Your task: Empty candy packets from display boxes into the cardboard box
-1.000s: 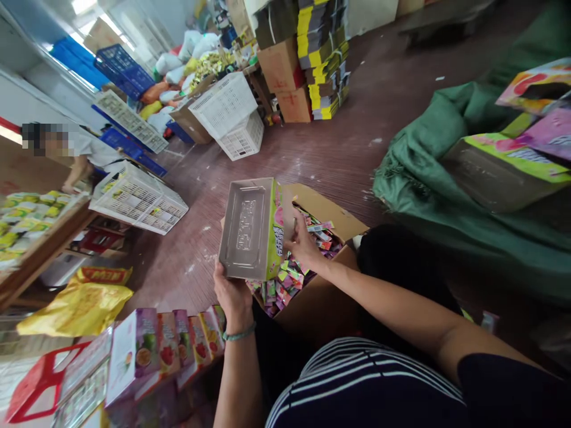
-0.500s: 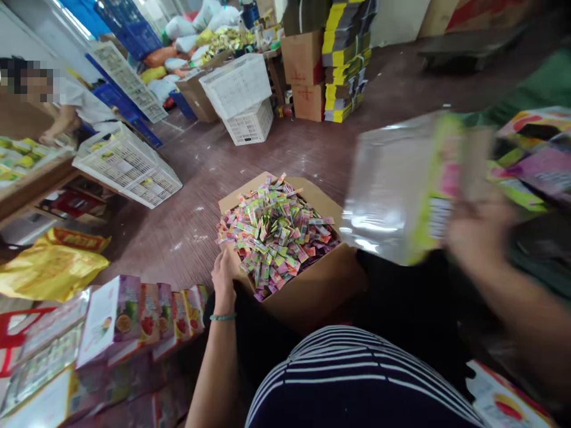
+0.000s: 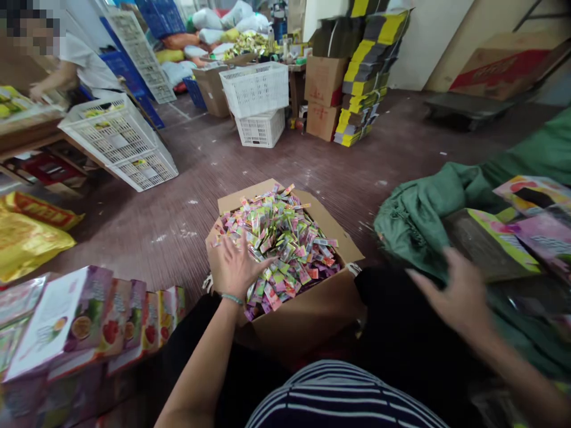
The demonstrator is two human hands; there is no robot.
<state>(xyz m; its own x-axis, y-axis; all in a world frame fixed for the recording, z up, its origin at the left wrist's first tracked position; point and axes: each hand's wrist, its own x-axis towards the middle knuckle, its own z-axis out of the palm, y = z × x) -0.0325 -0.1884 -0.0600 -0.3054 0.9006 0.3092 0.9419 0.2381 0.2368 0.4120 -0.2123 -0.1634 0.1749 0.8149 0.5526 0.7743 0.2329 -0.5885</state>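
Observation:
A brown cardboard box [image 3: 307, 318] stands on the floor in front of me, heaped with small colourful sachets [image 3: 285, 244]. My left hand [image 3: 232, 266] lies flat on the near left part of the heap, fingers spread. My right hand [image 3: 459, 297] hovers open and empty to the right, blurred, just short of a green and pink carton [image 3: 491, 241] resting on a green cloth [image 3: 414, 214]. More printed cartons [image 3: 542, 217] lie behind it.
A row of filled fruit-print boxes [image 3: 89, 324] lines the floor at my lower left, with a yellow bag [image 3: 27, 241] beyond. White crates [image 3: 120, 139], stacked cartons [image 3: 357, 77] and another person [image 3: 80, 62] at a table fill the back.
My right hand carried the empty carton from above the sachet box over to the right pile and let it go. My left hand dropped from the carton onto the sachets.

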